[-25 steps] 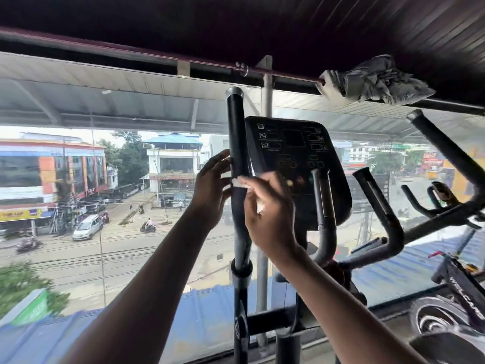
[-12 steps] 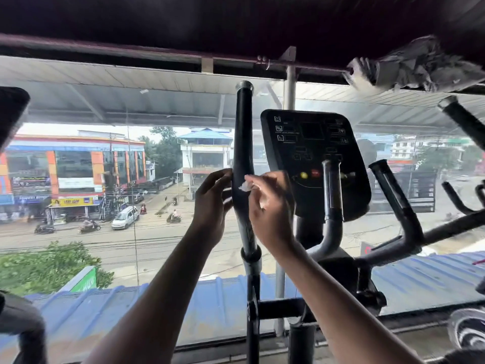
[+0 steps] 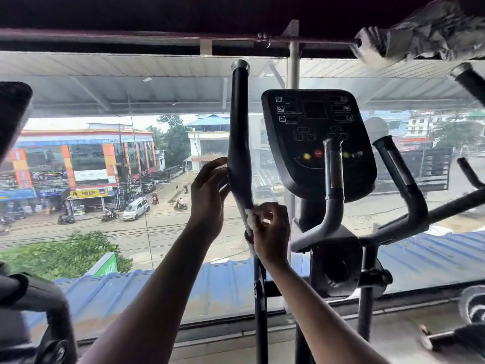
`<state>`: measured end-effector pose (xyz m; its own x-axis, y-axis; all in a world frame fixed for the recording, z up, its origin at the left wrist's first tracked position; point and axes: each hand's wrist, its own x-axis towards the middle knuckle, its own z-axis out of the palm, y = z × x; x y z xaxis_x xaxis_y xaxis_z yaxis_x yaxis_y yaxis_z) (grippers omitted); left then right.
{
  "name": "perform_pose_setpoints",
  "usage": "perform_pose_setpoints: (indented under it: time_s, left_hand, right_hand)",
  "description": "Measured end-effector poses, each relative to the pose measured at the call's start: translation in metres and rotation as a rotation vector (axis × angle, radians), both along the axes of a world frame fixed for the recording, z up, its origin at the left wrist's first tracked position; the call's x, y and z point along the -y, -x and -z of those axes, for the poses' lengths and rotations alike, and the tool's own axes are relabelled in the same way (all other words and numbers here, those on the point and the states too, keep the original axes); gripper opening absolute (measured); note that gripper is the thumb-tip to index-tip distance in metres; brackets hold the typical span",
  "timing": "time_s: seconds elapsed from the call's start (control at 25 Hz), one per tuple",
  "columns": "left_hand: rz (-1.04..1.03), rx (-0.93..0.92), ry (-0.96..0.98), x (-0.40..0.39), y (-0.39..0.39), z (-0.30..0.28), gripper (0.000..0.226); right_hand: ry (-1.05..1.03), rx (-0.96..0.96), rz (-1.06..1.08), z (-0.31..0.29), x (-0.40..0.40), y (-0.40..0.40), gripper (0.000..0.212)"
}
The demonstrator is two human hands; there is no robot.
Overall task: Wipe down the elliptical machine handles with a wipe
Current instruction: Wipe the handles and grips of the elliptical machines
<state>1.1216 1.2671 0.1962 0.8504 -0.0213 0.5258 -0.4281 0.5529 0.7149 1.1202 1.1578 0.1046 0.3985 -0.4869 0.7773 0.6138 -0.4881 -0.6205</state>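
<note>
A tall black upright handle of the elliptical rises in the middle of the head view. My right hand pinches a small white wipe against the handle's lower end, near the collar. My left hand is on the handle's left side a little higher, fingers curved round it with the tips touching. Right of the handle stands the black console, with a shorter grey fixed handle in front of it and another black fixed handle farther right.
A big window faces a street right behind the machine. A crumpled grey cloth lies on the rail at top right. Other gym machines stand at the left edge and at the right.
My right hand has slid the wipe down the upright handle, from mid-height to its lower end. My left hand stays on the handle's left side. The camera has swung left.
</note>
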Motion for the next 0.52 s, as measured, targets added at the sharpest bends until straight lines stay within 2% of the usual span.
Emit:
perform_pose_setpoints:
  time_s: [0.08,0.12,0.2,0.28,0.32,0.4,0.44,0.52]
  left_hand:
    - [-0.025,0.017,-0.005,0.002,-0.002,0.005,0.027]
    - [-0.042,0.024,-0.018,0.003,-0.002,0.008,0.027]
    - [-0.07,0.022,-0.05,0.004,-0.004,0.014,0.026]
    - [-0.086,-0.001,-0.106,0.005,-0.005,0.022,0.027]
    - [-0.102,-0.016,-0.136,0.004,-0.007,0.027,0.028]
    - [-0.128,-0.04,-0.189,0.001,-0.014,0.037,0.027]
    - [-0.13,-0.048,-0.199,0.0,-0.018,0.042,0.026]
    - [-0.127,-0.049,-0.194,0.0,-0.022,0.048,0.03]
  right_hand:
    - [-0.402,-0.169,-0.19,-0.005,-0.01,-0.002,0.011]
    - [-0.455,-0.148,-0.236,-0.009,-0.019,0.0,0.011]
    - [-0.325,-0.01,-0.203,-0.009,-0.036,0.008,0.016]
    - [-0.239,-0.005,-0.129,0.005,-0.035,0.003,0.014]
    - [-0.285,-0.077,-0.093,0.013,-0.03,-0.005,0.014]
    - [-0.494,-0.198,-0.167,0.016,-0.029,-0.008,0.012]
    - [-0.524,-0.137,-0.213,0.01,-0.032,-0.006,0.012]
    - [-0.325,0.144,-0.179,-0.01,-0.041,0.007,0.01]
